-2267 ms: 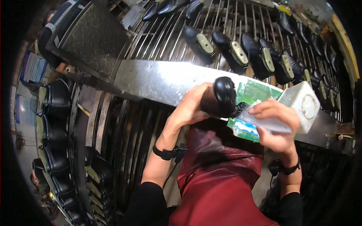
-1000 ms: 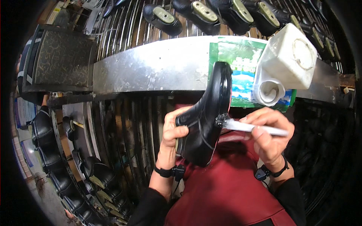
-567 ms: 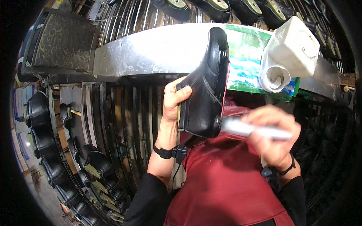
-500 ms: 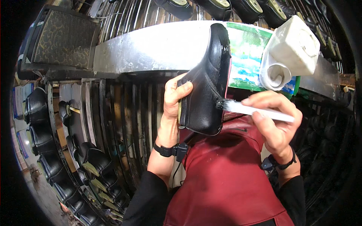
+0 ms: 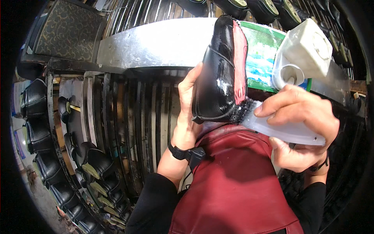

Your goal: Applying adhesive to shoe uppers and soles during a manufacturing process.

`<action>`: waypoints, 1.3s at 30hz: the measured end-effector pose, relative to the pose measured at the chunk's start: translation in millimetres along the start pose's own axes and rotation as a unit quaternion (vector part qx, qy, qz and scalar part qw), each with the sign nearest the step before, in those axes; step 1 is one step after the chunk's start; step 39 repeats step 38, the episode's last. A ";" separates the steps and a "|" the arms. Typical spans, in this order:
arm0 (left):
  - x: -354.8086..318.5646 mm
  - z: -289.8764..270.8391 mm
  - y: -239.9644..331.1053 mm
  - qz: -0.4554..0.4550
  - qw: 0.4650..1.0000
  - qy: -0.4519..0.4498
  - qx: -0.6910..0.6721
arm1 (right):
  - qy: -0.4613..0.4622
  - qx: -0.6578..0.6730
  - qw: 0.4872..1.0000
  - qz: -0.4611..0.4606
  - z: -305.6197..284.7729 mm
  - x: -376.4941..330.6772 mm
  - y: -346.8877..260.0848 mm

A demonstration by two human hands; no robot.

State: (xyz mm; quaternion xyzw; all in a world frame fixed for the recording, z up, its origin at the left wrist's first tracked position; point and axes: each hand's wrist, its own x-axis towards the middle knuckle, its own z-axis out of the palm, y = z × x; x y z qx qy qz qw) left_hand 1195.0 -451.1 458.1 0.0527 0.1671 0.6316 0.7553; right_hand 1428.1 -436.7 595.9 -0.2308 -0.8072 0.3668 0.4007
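Observation:
A black leather shoe upper [image 5: 215, 84] stands heel end down in my left hand [image 5: 188, 91], whose fingers go behind it out of sight. Along its right side runs a pink underside [image 5: 240, 58]. White wet-looking smears show on the leather. My right hand [image 5: 306, 121] grips the pale plastic handle of a brush [image 5: 278, 126]. The brush's dark bristles, flecked with white, touch the lower right edge of the upper, where the black meets the pink.
Behind the upper lies a metal bench top [image 5: 156, 45] with a green-and-blue sheet [image 5: 265, 50]. On it stands a cut white plastic container [image 5: 306, 48] with an opening. Black shoe uppers [image 5: 48, 138] line racks at left and at the back. A red apron [image 5: 233, 183] covers my lap.
My left hand has turned the upper, so its pink underside now shows. The brush has moved from the side to the lower edge, and its handle now shows its broad face.

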 end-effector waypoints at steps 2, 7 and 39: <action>-4.6 4.6 -10.0 0.082 0.994 0.002 0.067 | -0.014 0.012 1.000 -0.009 -8.2 11.3 -0.7; -11.0 4.6 -28.1 0.112 0.947 0.116 0.279 | -0.061 0.075 0.994 -0.059 -29.5 34.6 26.6; 250.9 -62.2 281.5 0.136 0.368 0.470 0.790 | 0.446 0.246 0.812 0.286 11.9 -40.5 91.9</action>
